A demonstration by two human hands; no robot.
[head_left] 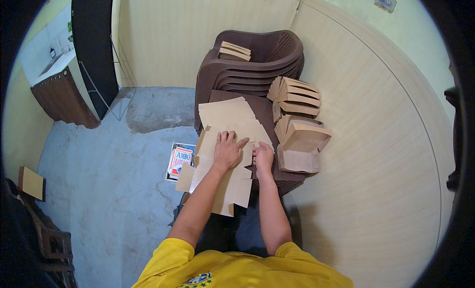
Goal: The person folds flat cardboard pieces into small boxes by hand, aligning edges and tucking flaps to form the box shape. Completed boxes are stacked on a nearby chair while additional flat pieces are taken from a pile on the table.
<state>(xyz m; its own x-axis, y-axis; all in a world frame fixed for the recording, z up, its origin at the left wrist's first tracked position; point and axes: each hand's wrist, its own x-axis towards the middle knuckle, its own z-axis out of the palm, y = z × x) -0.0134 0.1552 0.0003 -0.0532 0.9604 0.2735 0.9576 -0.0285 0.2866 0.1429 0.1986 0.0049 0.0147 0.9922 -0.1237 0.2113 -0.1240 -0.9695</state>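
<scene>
A flat brown cardboard box blank with cut flaps lies across a dark brown surface in front of me, its near end reaching toward my lap. My left hand rests on the middle of the blank, fingers stretched out and the thumb pointing right. At the blank's right edge, my right hand is closed, its bent fingers at a small flap; the exact grip is partly hidden. Some side flaps stand slightly raised. To the right sits an opened cardboard box with its lid up.
Behind the open box is a bundle of folded cartons. Stacked brown plastic chairs stand beyond, with more cartons on top. Left of the blank, a white container holds printed packets. A wall closes the right side.
</scene>
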